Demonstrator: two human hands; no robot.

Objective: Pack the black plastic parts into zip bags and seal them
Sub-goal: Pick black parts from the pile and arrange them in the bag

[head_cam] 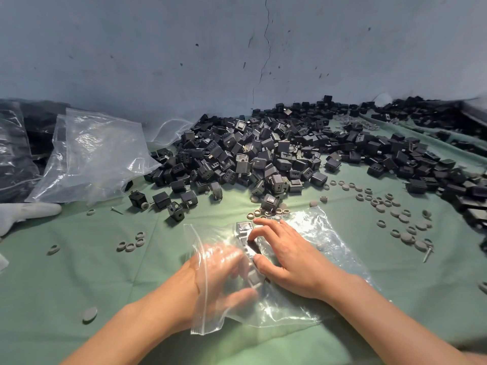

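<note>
A clear zip bag (311,293) lies on the green cloth in front of me, its mouth facing left. My left hand (224,280) is inside the bag, blurred, with its fingers stretched toward a few black plastic parts (243,229) in the bag. My right hand (287,256) lies on top of the bag, its bent fingers and thumb pinching those parts through the plastic. A large heap of black plastic parts (263,154) covers the cloth behind the bag.
Empty clear bags (97,154) lie at the left, with filled bags (15,154) beyond them. Grey rings and caps (403,219) are scattered at the right and around the bag. A white glove (29,210) lies at the left edge. A wall stands behind.
</note>
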